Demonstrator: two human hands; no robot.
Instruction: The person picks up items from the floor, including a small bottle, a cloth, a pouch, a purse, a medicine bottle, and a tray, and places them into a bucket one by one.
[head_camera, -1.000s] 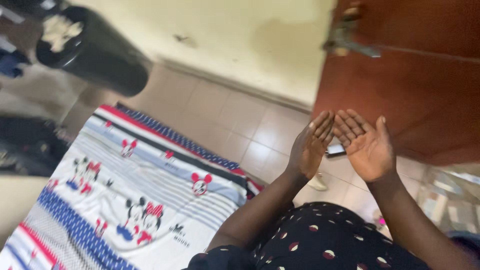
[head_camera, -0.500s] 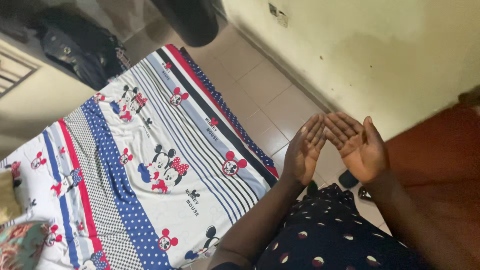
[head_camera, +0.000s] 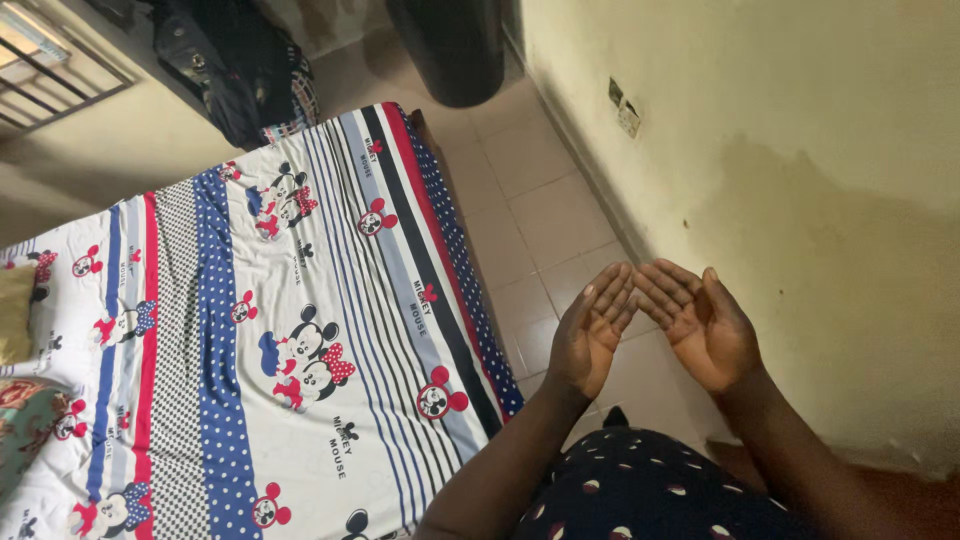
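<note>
You are holding your left hand (head_camera: 590, 335) and right hand (head_camera: 705, 330) up side by side, palms open and cupped, fingertips nearly touching, gripping nothing. They are hovering over the tiled floor (head_camera: 545, 215), between the bed (head_camera: 250, 330) and the wall (head_camera: 780, 150).

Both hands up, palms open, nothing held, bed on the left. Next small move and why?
Probably lower the left hand toward the patterned bedsheet. Both it and the right hand are raised, open and empty, fingertips nearly meeting over the tiled floor, and the sheet's near edge is the closest thing, just left of that hand.
</note>
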